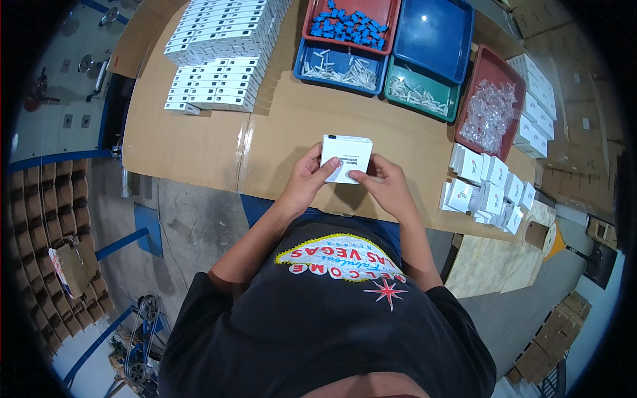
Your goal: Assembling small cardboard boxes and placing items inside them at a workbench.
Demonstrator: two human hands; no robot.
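Observation:
A small flat white box (pixel 352 151) with printing on its face is held between my two hands, just above the near edge of the cardboard-covered table (pixel 192 149). My left hand (pixel 308 174) grips its left side, thumb on the printed face and fingers behind. On the lower right, my right hand (pixel 385 182) pinches the box, its thumb at the bottom edge. The upper end of the box shows a thin opening and a small black mark at the corner. Whatever lies inside it is hidden.
Stacked white boxes (pixel 219 79) stand at the far left. Trays hold blue plastic parts (pixel 348 26), white sticks (pixel 342 69), more sticks (pixel 415 94) and clear plastic pieces (pixel 491 113); another blue tray (pixel 434 40) sits behind. White box piles (pixel 484 189) lie at the right edge.

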